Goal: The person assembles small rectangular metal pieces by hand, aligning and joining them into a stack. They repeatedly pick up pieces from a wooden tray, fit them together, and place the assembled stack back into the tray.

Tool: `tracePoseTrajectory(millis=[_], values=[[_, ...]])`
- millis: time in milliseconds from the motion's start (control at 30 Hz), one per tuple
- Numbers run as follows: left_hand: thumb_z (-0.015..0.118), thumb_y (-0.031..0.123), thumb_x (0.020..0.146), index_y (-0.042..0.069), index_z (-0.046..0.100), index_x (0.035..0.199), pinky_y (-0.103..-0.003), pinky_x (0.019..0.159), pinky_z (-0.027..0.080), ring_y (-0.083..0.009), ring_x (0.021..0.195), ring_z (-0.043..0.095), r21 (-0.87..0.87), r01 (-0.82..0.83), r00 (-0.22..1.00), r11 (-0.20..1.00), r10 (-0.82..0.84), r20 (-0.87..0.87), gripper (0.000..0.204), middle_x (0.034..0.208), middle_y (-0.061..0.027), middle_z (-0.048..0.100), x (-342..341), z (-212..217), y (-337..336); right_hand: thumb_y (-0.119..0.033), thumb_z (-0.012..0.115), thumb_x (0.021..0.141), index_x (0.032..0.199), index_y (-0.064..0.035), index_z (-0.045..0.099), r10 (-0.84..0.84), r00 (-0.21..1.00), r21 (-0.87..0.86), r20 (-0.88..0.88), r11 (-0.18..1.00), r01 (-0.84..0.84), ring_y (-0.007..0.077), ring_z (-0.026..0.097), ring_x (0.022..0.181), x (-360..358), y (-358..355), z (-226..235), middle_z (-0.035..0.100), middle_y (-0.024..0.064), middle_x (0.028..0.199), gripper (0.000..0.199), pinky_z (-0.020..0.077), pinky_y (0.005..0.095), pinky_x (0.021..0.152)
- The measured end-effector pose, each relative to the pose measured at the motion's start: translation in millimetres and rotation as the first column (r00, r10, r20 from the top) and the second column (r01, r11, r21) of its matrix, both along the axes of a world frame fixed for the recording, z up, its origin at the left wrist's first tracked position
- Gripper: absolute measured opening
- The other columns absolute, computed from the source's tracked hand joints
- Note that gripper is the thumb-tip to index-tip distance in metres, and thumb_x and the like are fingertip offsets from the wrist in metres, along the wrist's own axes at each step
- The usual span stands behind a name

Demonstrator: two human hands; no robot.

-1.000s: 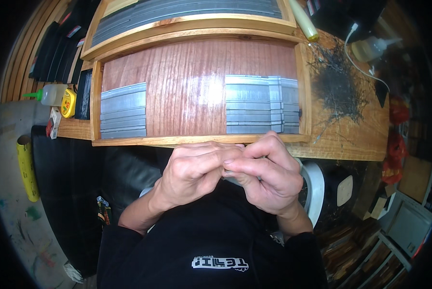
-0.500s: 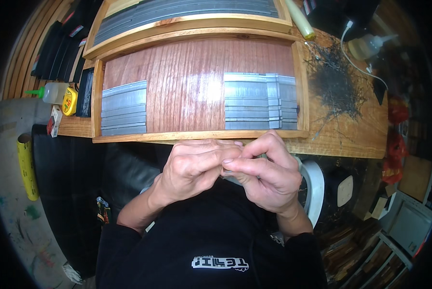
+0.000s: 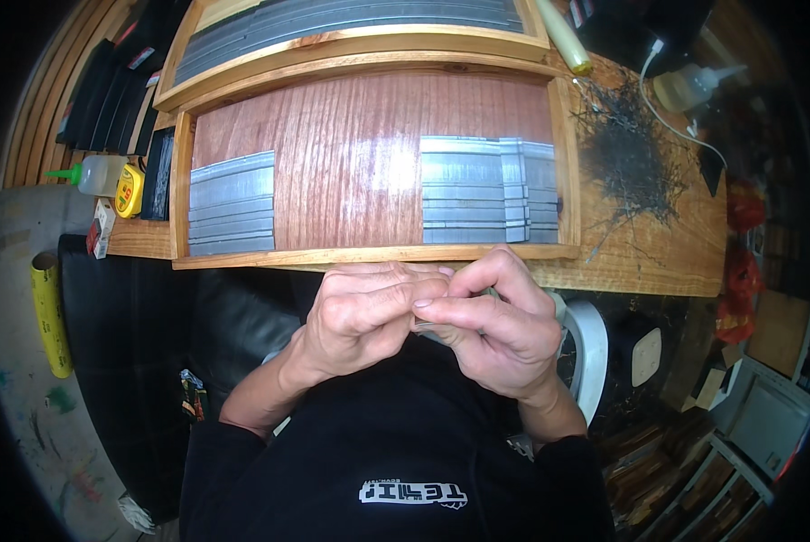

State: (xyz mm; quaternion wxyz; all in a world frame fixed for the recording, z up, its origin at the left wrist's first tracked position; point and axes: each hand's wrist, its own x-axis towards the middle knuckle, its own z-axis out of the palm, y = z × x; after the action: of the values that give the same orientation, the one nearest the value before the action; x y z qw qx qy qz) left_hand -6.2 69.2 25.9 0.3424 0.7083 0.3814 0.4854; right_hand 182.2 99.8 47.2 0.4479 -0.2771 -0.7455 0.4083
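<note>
- Head view: the left hand [image 3: 364, 316] and right hand [image 3: 495, 321] press together just below the desk [image 3: 658, 262] edge, fingers curled around a small, mostly hidden thin piece [image 3: 423, 327].
- Above them a wooden tray [image 3: 369, 257] holds grey metal strips [image 3: 486, 190] at both ends.
- A pile of thin dark wires [image 3: 626, 154] lies right of the tray.

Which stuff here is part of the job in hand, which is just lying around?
In use: left hand and right hand pinching a small part, mostly hidden; wooden tray; grey metal strips.

Lying about: tape measure, glue bottle, wire pile, yellow tube.
</note>
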Motion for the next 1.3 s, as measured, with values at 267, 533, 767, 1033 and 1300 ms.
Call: tracePoseTrajectory(millis=[267, 533, 767, 1033, 1300], values=[[0.067, -0.020, 0.074, -0.006, 0.076, 0.107, -0.036, 0.085, 0.064, -0.0313, 0.096, 0.078, 0.008, -0.014, 1.000, 1.000, 0.014, -0.011, 0.037, 0.099, -0.0186, 0.079, -0.5, -1.0, -1.4, -0.004, 0.089, 0.076, 0.100, -0.0074, 0.080, 0.005, 1.000, -0.006, -0.007, 1.000, -0.006, 0.0151, 0.062, 0.080, -0.3, 0.9, -0.3, 0.065, 0.0023, 0.089, 0.025, 0.0497, 0.0276, 0.067], [0.067, -0.019, 0.074, -0.007, 0.075, 0.107, -0.037, 0.086, 0.064, -0.0317, 0.095, 0.078, 0.007, -0.010, 1.000, 1.000, 0.010, -0.030, 0.036, 0.099, -0.0190, 0.079, -2.0, -0.1, 0.1, -0.003, 0.087, 0.077, 0.100, -0.0072, 0.080, 0.008, 1.000, -0.043, -0.012, 0.999, -0.008, 0.0164, 0.064, 0.082, -1.1, -0.1, 0.1, 0.065, 0.0023, 0.089, 0.024, 0.0508, 0.0289, 0.069], [0.066, -0.019, 0.074, -0.007, 0.075, 0.107, -0.037, 0.086, 0.064, -0.0314, 0.095, 0.078, -0.004, -0.012, 1.000, 1.000, 0.012, -0.029, 0.037, 0.100, -0.0194, 0.078, -2.0, 1.6, 0.0, -0.003, 0.087, 0.077, 0.100, -0.0070, 0.080, 0.015, 1.000, -0.044, -0.009, 0.999, -0.015, 0.0170, 0.064, 0.083, -1.1, 1.0, 0.5, 0.066, 0.0028, 0.090, 0.025, 0.0518, 0.0295, 0.070], [0.065, -0.019, 0.074, -0.007, 0.076, 0.108, -0.037, 0.087, 0.063, -0.0309, 0.095, 0.078, -0.009, -0.005, 1.000, 1.000, 0.005, -0.018, 0.037, 0.100, -0.0189, 0.079, -1.4, 1.0, 0.2, -0.004, 0.088, 0.077, 0.100, -0.0070, 0.080, 0.016, 1.000, -0.034, -0.027, 0.999, -0.017, 0.0154, 0.064, 0.082, -1.6, 1.2, -2.5, 0.065, 0.0031, 0.090, 0.025, 0.0513, 0.0274, 0.068], [0.064, -0.020, 0.074, -0.007, 0.075, 0.107, -0.037, 0.086, 0.063, -0.0310, 0.094, 0.079, 0.000, -0.014, 1.000, 1.000, 0.014, 0.004, 0.038, 0.098, -0.0195, 0.078, -0.4, -1.5, -0.2, -0.002, 0.087, 0.076, 0.100, -0.0070, 0.080, 0.014, 1.000, -0.041, -0.018, 0.999, -0.015, 0.0167, 0.064, 0.082, -1.2, 1.1, -1.1, 0.065, 0.0025, 0.089, 0.025, 0.0513, 0.0290, 0.069]])
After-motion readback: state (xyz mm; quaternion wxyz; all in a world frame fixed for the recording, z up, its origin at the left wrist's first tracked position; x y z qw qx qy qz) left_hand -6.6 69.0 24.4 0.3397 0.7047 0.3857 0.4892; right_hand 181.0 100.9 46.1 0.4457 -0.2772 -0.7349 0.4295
